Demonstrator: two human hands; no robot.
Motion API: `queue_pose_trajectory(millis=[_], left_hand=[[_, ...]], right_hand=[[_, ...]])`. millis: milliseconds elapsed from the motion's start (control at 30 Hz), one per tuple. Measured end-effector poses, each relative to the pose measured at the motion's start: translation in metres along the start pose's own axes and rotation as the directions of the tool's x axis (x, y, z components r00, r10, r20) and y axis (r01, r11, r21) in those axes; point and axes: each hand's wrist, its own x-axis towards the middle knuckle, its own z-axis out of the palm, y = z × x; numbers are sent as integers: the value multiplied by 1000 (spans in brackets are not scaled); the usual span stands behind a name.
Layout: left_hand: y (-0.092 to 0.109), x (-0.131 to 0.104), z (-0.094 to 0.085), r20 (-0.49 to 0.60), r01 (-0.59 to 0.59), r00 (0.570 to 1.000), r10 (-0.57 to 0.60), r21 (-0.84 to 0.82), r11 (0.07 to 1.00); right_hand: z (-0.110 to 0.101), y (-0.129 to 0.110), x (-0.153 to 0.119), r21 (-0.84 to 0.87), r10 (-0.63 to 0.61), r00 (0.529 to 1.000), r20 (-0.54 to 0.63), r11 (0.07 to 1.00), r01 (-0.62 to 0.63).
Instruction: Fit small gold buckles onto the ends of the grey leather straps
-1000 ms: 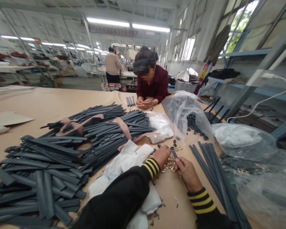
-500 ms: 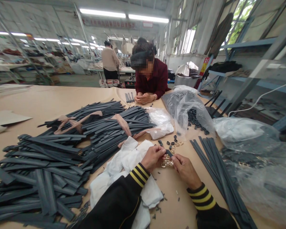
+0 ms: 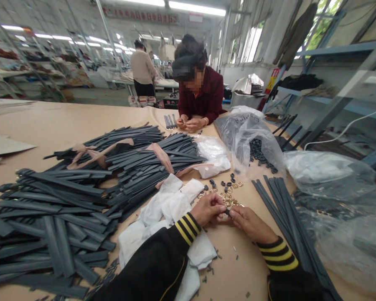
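A short dark strap piece point(image 3: 227, 212) is pinched between my two hands, mostly hidden by the fingers. My left hand point(image 3: 208, 210) is closed on its left end, and my right hand point(image 3: 250, 222) grips its right end with thumb and forefinger. Just beyond the fingertips lie several gold metal buckles point(image 3: 229, 198) on the table point(image 3: 235, 274). Small dark loops point(image 3: 228, 183) are scattered behind them. Crumpled white sheets point(image 3: 172, 205) lie under and beside my left forearm.
Bundled dark straps point(image 3: 144, 167) and a loose strap pile point(image 3: 47, 225) cover the left side. More long straps point(image 3: 280, 209) lie at right, beside clear plastic bags point(image 3: 347, 234). An open bag point(image 3: 241, 138) spills dark loops. A co-worker point(image 3: 200, 92) leans on the far edge.
My hands have come closer together and dropped slightly toward me. The strap piece between them is turned and shows less. The whole view has shifted a little.
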Motion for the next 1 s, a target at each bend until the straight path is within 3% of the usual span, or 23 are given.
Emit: queue_pose_trajectory(millis=[100, 267, 333, 433, 500, 633, 733, 800, 867, 933, 1000], left_hand=[[0, 0, 2, -3, -6, 1000, 6, 29, 1000], [-5, 1, 7, -109, -53, 993, 52, -2, 999], [-6, 0, 11, -75, -15, 997, 11, -47, 999], [-8, -2, 17, -10, 65, 998, -66, -61, 996], [-9, -2, 19, -35, 84, 996, -85, -22, 996], [-5, 0, 12, -175, 28, 984, -13, 82, 996], [10, -1, -3, -192, -12, 980, 59, 236, 972], [22, -5, -17, -252, -60, 944, 214, 506, 860], [32, -9, -30, -250, -21, 893, 373, 807, 590], [35, -11, -40, -160, 55, 914, 372, 959, 277], [34, -10, -43, -100, 86, 960, 260, 994, 64]], right_hand=[[3, -1, 1, 26, -4, 1000, 14, 1000, 4], [13, 6, 6, 118, 146, 972, -183, 985, -125], [17, 7, 9, 131, 174, 961, -217, 980, -148], [20, 7, 10, 72, 122, 974, -190, 991, -110], [19, 5, 10, 34, 91, 981, -172, 996, -87], [11, 2, 6, -81, 45, 984, -173, 995, -60], [5, -1, 3, -8, 77, 986, -145, 997, -79], [4, -2, 2, 96, 137, 977, -160, 988, -123], [4, -1, 3, 180, 184, 964, -193, 972, -149], [6, 1, 4, 236, 196, 958, -208, 961, -145], [9, 3, 6, 282, 200, 959, -202, 949, -139]])
